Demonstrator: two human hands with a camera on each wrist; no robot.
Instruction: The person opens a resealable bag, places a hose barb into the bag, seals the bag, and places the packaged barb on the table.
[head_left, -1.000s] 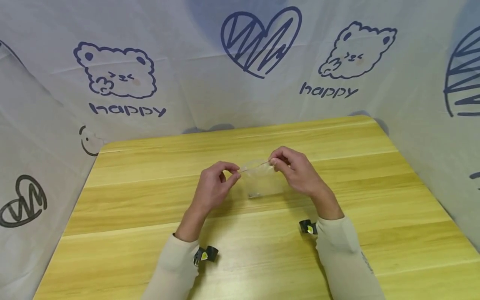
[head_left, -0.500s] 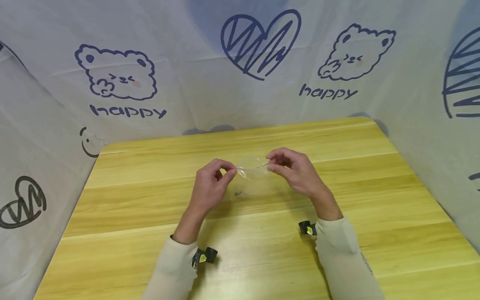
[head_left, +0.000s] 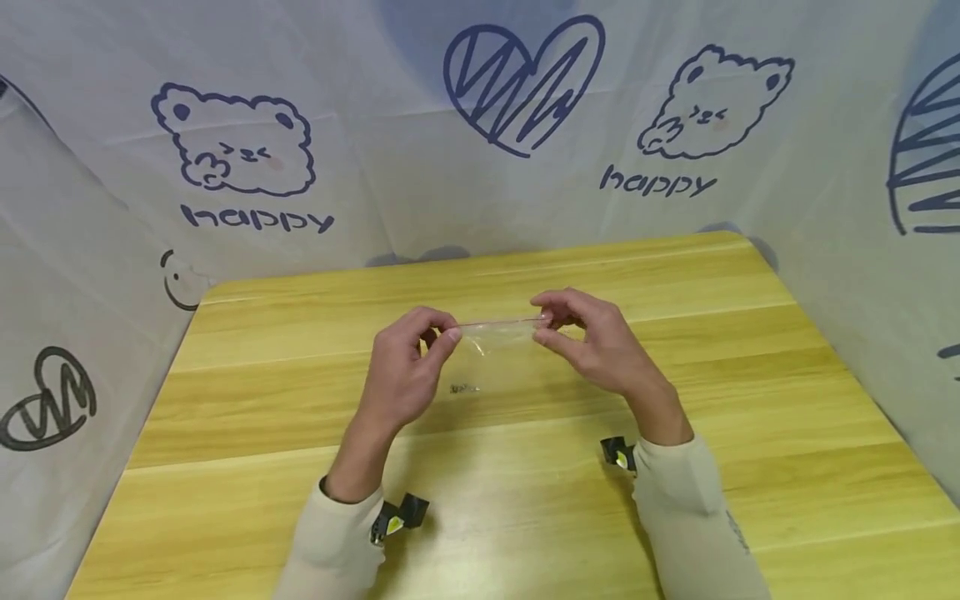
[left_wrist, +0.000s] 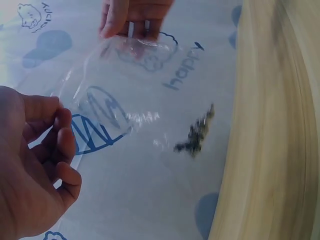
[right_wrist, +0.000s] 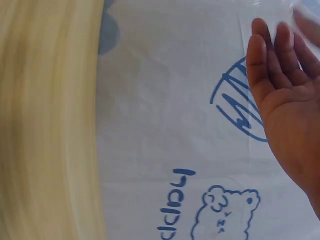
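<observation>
A clear zip bag (head_left: 501,354) with a thin reddish line along its top hangs upright above the wooden table. Several small dark pieces (left_wrist: 195,132) lie in its bottom corner on the left hand's side; they are blurred, so their kind is unclear. My left hand (head_left: 408,367) pinches the top left corner between thumb and index finger. At the other top corner is my right hand (head_left: 596,342), its thumb and index fingertip apart, the bag's corner by its fingers. In the right wrist view the right hand's fingers (right_wrist: 257,60) look fairly straight and the thumb is blurred.
The light wooden table (head_left: 262,400) spreads under both hands. White cloth (head_left: 375,167) printed with hearts, bears and "happy" hangs behind it and at both sides. A small black camera (head_left: 412,510) sits on each sleeve's cuff.
My left hand has moved left and slightly up, drawing the bag's top edge from bowed to straight. The bag has shifted left, and the right hand's thumb and index finger have spread apart.
</observation>
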